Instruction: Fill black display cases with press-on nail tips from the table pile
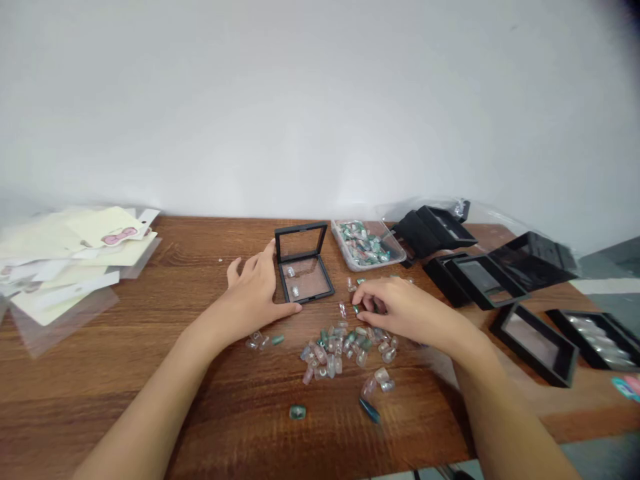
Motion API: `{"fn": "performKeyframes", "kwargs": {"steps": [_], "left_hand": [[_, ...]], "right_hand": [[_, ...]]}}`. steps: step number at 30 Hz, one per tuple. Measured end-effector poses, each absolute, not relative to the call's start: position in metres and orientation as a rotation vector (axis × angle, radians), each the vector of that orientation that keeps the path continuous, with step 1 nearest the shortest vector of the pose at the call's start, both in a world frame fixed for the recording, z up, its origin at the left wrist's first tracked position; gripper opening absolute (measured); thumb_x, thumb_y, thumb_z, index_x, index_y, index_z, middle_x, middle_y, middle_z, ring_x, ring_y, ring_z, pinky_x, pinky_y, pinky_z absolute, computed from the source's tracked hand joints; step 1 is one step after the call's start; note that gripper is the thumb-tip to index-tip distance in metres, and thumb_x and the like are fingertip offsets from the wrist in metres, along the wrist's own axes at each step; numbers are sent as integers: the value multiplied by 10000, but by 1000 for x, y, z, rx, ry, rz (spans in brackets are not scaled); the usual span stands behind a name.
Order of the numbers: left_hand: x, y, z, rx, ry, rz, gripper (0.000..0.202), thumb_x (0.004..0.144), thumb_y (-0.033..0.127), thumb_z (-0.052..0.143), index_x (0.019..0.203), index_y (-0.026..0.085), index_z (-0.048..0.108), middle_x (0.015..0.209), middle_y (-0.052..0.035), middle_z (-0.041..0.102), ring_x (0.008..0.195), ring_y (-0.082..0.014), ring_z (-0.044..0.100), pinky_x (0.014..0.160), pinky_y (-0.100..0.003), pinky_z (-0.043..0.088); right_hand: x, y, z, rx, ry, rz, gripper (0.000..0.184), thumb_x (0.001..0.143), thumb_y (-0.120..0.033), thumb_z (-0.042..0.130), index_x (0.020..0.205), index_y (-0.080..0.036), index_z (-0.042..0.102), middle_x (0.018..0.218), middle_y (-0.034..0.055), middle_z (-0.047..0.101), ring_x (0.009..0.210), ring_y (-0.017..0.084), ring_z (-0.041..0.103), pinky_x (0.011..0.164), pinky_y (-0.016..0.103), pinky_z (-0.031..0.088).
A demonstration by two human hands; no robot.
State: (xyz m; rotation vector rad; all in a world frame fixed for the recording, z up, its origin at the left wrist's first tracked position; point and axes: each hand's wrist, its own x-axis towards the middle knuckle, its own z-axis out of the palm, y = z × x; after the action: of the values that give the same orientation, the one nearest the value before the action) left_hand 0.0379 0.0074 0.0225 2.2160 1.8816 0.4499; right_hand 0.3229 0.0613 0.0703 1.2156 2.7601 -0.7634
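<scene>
A small black case (308, 295) stands on the table with its windowed lid raised, and two clear press-on nails (295, 291) lie at the left of its see-through base. My left hand (253, 283) braces the case along its left side, thumb at the front corner and forefinger by the hinge. To the right of the case, my right hand (385, 303) has its fingers curled in a pinch on a small green press-on nail (356, 309). Below both hands spreads a loose pile of clear, pinkish and green press-on nails (333, 353).
Behind my right hand sits a clear plastic tub (395, 257) of more nails. Several black frame boxes (537, 347) and plastic wrapping occupy the right side. Cards and clear sleeves (75, 247) are heaped at the left. A single green nail (297, 412) lies near the front.
</scene>
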Motion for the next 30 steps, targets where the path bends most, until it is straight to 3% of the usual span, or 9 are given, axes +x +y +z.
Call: {"fn": "performKeyframes", "kwargs": {"steps": [10,16,30], "left_hand": [[37,6,26,2211,1872,432,1200,767,633,660,1544,171,-129,1487,-230,401,1395,-401,342,1123,-600,114],[41,2,30,2221,1818,406,1169,759,614,678,1543,185,-76,1540,-222,324,1435,-378,285,1141,-603,91],[48,-1,30,2234,1727,391,1193,743,583,703,1537,213,-106,1579,-201,265,1445,-371,265,1152,-613,82]], "right_hand": [[323,62,69,1222,2826,-682,60,884,-251,637,917,-227,680,766,-17,693,695,155,612,667,257,396],[312,56,70,1188,3040,-577,42,904,-242,652,935,-215,654,837,-3,665,780,159,594,728,263,409],[300,50,59,1125,3117,-452,80,920,-243,643,985,-202,665,874,19,667,825,176,609,747,281,450]]}}
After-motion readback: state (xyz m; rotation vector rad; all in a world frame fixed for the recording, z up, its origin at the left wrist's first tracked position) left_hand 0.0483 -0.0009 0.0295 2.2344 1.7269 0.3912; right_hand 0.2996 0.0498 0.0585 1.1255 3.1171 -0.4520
